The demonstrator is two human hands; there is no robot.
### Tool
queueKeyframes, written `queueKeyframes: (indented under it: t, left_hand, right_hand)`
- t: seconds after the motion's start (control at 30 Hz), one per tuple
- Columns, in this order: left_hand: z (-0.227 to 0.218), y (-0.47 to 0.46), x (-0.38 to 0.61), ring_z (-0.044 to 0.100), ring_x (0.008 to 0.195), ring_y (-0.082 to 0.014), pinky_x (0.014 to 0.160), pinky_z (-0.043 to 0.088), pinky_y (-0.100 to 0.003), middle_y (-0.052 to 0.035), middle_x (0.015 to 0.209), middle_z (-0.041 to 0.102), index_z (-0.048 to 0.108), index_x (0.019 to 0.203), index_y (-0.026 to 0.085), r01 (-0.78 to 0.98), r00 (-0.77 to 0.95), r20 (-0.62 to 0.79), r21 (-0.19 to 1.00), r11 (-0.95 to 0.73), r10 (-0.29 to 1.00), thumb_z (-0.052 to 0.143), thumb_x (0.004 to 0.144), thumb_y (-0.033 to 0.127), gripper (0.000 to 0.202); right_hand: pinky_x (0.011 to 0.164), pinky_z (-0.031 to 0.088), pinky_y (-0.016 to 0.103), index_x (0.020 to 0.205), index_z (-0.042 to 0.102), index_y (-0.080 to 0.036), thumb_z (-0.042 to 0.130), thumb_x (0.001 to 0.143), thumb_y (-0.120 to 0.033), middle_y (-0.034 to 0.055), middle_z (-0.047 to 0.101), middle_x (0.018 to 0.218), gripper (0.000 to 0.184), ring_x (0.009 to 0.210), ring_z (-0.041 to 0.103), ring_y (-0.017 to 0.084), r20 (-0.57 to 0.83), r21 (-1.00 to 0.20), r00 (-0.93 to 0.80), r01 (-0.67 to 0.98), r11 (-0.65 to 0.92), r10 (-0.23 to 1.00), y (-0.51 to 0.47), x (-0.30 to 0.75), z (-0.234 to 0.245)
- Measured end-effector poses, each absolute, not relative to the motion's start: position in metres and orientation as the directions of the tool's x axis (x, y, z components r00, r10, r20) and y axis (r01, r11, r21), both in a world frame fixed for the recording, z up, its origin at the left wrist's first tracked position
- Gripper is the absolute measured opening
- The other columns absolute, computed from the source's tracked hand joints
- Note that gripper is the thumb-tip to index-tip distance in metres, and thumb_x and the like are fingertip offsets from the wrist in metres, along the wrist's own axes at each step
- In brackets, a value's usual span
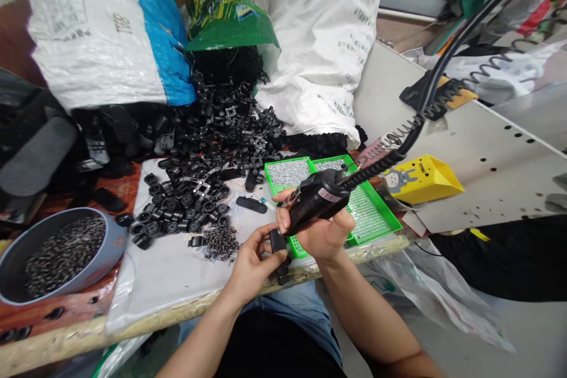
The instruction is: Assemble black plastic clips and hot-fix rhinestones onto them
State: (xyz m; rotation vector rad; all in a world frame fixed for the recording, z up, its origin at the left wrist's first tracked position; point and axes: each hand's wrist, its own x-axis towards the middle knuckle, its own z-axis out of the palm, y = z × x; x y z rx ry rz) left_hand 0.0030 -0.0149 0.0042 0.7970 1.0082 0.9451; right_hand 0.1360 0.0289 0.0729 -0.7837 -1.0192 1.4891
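My right hand (321, 230) is closed round a black electric screwdriver (318, 196) with a coiled black cord (443, 97) running up to the right. Its tip points down at a small black plastic part (278, 243), which my left hand (251, 264) pinches near the table's front edge. Just behind my hands stand two green trays (384, 220) filled with small silver screws. A little heap of dark screws (220, 242) lies on the white sheet to the left of my left hand.
A big pile of black plastic parts (208, 147) spills from sacks (319, 41) at the back. A grey bowl (113, 245) of small dark pieces sits at the left. A yellow box (425, 180) lies right of the trays, beside a grey metal panel (482, 153).
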Motion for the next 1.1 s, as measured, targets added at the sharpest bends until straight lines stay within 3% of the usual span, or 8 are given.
queueKeyframes:
  t: [0.27, 0.53, 0.7, 0.87, 0.97, 1.1]
  left_hand:
    - [0.001, -0.016, 0.003, 0.05, 0.062, -0.0096, 0.061, 0.04, -0.021, 0.0062, 0.066, 0.055, 0.063, 0.117, 0.014, -0.24, 0.225, -0.339, 0.889, 0.389, 0.913, 0.087, 0.065, 0.027, 0.058]
    - [0.001, -0.015, 0.003, 0.055, 0.068, -0.0102, 0.068, 0.046, -0.021, 0.0026, 0.077, 0.063, 0.062, 0.12, 0.014, -0.257, 0.24, -0.322, 0.889, 0.38, 0.916, 0.084, 0.067, 0.023, 0.058]
    - [0.0, -0.015, 0.002, 0.055, 0.068, -0.0098, 0.066, 0.047, -0.021, 0.0014, 0.08, 0.065, 0.063, 0.119, 0.014, -0.271, 0.234, -0.319, 0.886, 0.376, 0.919, 0.085, 0.066, 0.021, 0.058]
    - [0.001, -0.015, 0.002, 0.057, 0.067, -0.0103, 0.067, 0.047, -0.021, 0.0011, 0.079, 0.066, 0.064, 0.114, 0.015, -0.277, 0.231, -0.316, 0.885, 0.374, 0.92, 0.084, 0.066, 0.019, 0.053]
    - [0.004, -0.015, 0.003, 0.057, 0.066, -0.0105, 0.064, 0.045, -0.022, 0.0012, 0.08, 0.067, 0.065, 0.106, 0.016, -0.272, 0.211, -0.307, 0.893, 0.357, 0.928, 0.085, 0.065, 0.02, 0.046]
    - [0.008, -0.014, 0.004, 0.054, 0.062, -0.0097, 0.061, 0.043, -0.021, 0.0029, 0.074, 0.064, 0.065, 0.098, 0.017, -0.276, 0.205, -0.308, 0.892, 0.357, 0.929, 0.086, 0.064, 0.022, 0.041]
  right_hand:
    - [0.043, 0.042, 0.032, 0.089, 0.075, -0.025, 0.045, 0.07, -0.089, 0.0034, 0.06, 0.057, 0.074, 0.046, 0.05, 0.018, 0.121, -0.898, -0.124, -0.436, 0.056, 0.985, 0.029, 0.129, 0.064]
    - [0.049, 0.049, 0.033, 0.088, 0.071, -0.021, 0.033, 0.067, -0.098, 0.0026, 0.051, 0.055, 0.089, 0.058, 0.058, 0.022, 0.077, -0.917, -0.148, -0.398, 0.012, 0.986, 0.033, 0.131, 0.072]
    - [0.042, 0.041, 0.028, 0.077, 0.072, -0.019, 0.045, 0.068, -0.089, 0.0021, 0.054, 0.052, 0.075, 0.047, 0.048, 0.016, 0.113, -0.863, -0.114, -0.504, 0.041, 0.987, 0.033, 0.13, 0.073]
    - [0.039, 0.043, 0.027, 0.077, 0.073, -0.018, 0.038, 0.069, -0.095, 0.0029, 0.059, 0.051, 0.085, 0.042, 0.052, 0.016, 0.083, -0.874, -0.033, -0.482, 0.058, 0.996, 0.032, 0.126, 0.068]
    - [0.038, 0.045, 0.027, 0.072, 0.071, -0.017, 0.039, 0.063, -0.099, 0.0027, 0.06, 0.048, 0.089, 0.039, 0.053, 0.015, 0.073, -0.88, -0.046, -0.473, 0.043, 0.996, 0.033, 0.125, 0.063]
    - [0.035, 0.045, 0.028, 0.069, 0.07, -0.018, 0.037, 0.066, -0.099, 0.0014, 0.056, 0.045, 0.088, 0.037, 0.051, 0.016, 0.127, -0.865, -0.082, -0.497, 0.07, 0.989, 0.033, 0.123, 0.061]
